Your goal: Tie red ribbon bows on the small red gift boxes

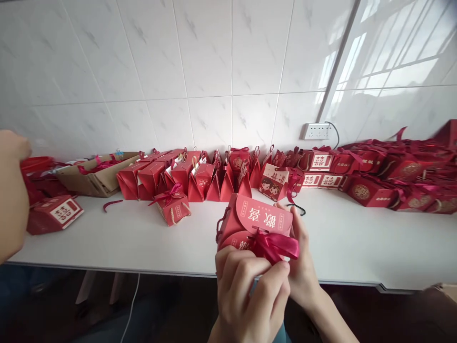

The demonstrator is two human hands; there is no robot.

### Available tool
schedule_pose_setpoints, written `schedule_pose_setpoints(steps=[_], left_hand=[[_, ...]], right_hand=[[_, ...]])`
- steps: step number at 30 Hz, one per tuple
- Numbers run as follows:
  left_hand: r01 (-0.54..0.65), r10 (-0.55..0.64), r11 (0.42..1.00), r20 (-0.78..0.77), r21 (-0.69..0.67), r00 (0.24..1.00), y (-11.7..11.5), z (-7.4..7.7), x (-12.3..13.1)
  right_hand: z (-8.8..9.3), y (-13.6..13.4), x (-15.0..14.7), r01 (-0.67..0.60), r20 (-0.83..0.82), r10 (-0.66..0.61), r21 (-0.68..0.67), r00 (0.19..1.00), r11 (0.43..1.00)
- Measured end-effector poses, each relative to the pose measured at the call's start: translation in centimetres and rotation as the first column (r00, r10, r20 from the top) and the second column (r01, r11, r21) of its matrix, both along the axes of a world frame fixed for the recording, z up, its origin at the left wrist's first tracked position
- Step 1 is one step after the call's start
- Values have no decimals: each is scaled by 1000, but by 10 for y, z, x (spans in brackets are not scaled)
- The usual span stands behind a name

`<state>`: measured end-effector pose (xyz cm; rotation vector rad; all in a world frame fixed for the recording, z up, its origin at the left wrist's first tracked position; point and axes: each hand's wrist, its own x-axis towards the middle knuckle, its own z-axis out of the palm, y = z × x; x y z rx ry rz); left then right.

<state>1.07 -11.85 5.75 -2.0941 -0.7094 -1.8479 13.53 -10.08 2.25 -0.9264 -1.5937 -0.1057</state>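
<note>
A red gift box with white Chinese characters and a rope handle is held up over the front edge of the table. A dark pink satin ribbon is tied in a bow across its top flaps. My right hand grips the box along its right side. My left hand is closed at the near side of the box, its fingers curled against it and a fingertip close to the bow's loop. The box's underside is hidden.
On the white table sit a small bowed box, a row of red boxes, a stack of ribboned boxes and a cardboard carton. Another person's arm enters at left, near a red box.
</note>
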Motion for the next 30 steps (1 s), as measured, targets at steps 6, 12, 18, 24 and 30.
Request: schedule_pose_setpoints(steps=[6, 12, 18, 24, 30], left_hand=[[102, -102, 995, -11, -3, 995, -5, 1, 10], [134, -135, 991, -28, -19, 990, -5, 1, 12], [170, -170, 985, 2, -35, 985, -6, -2, 12], [144, 6, 878, 311, -456, 950, 16, -2, -6], [108, 38, 622, 168, -775, 985, 51, -18, -6]], right_hand=[[-2, -14, 13, 8, -63, -11, -49, 998, 999], [-4, -20, 19, 6, -68, -10, -60, 998, 998], [-9, -17, 21, -23, -91, 16, -67, 996, 997], [-10, -26, 34, 9, -6, -10, -114, 1000, 993], [-13, -46, 62, 94, -98, -112, -171, 989, 981]])
